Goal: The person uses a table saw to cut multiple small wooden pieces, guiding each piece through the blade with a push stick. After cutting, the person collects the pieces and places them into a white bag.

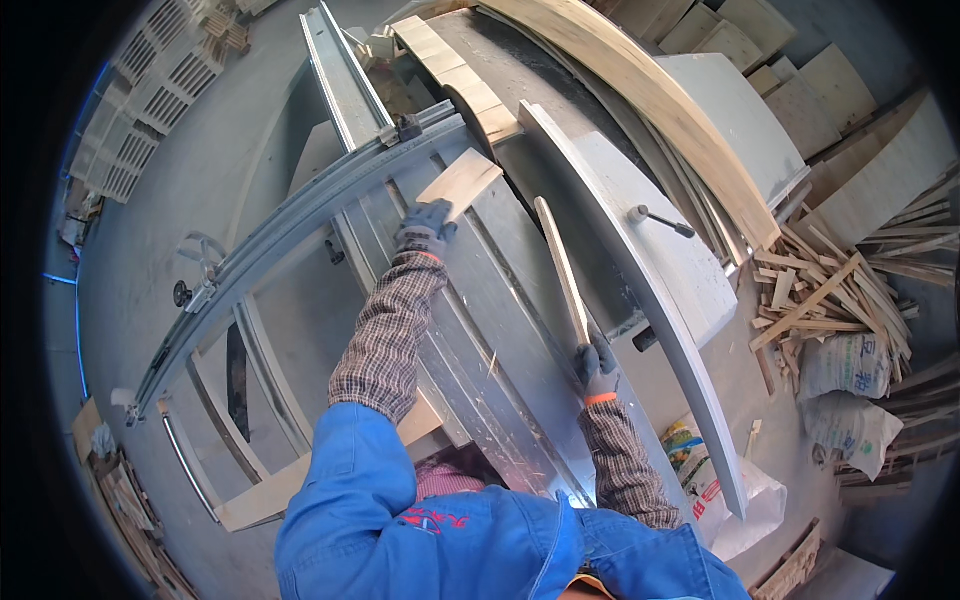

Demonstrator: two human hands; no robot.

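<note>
My left hand (428,228), in a grey glove, grips the near end of a short, pale wooden board (467,180). The board lies on the grey metal table of a saw (470,330), close to the slot at its far end. In my right hand (597,370), also gloved, is the near end of a long, thin wooden stick (560,260). The stick points away from me, between the slotted table and the long metal fence (655,300). The fingers partly hide both held ends, and no saw blade can be made out.
A sliding rail frame (270,255) runs along the left. Behind the fence sits a lever handle (660,220), with long boards (680,110) beyond. Wood offcuts (830,300) are heaped at the right, near white sacks (850,425). Slatted pallets (165,85) stand at far left.
</note>
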